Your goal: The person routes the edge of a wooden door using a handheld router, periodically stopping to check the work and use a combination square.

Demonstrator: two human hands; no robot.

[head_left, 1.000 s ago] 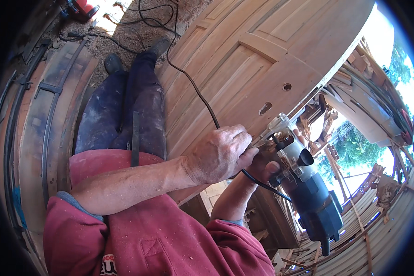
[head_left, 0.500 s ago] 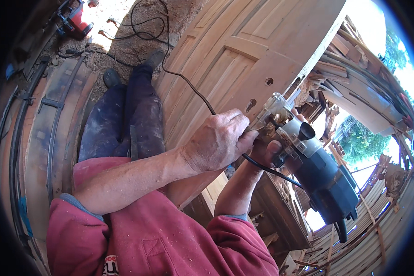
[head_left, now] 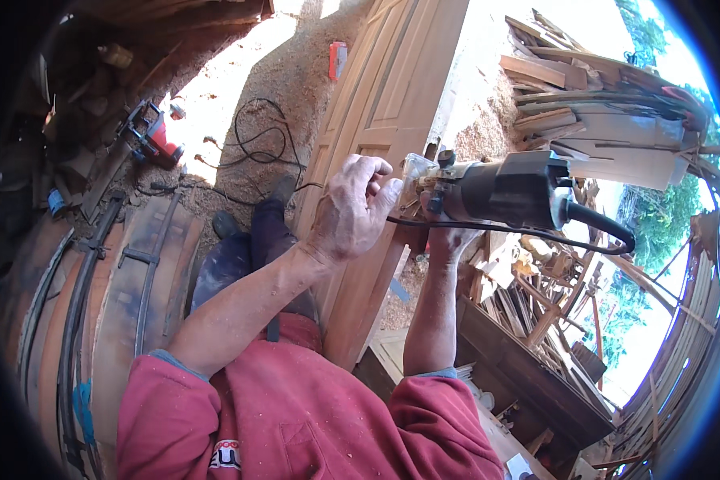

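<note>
Power tool (head_left: pixel 512 188), black with a clear base (head_left: pixel 418 166), is held level beside the long right edge of the panelled wooden door (head_left: pixel 412 100), its base overlapping that edge in view; whether they touch, I cannot tell; the right hand (head_left: pixel 448 228) grasps the tool from below near its base, fingers partly hidden; the left hand (head_left: pixel 350 212) is loosely open over the door, just beside the base; the black cable (head_left: pixel 496 229) loops back beneath the tool.
</note>
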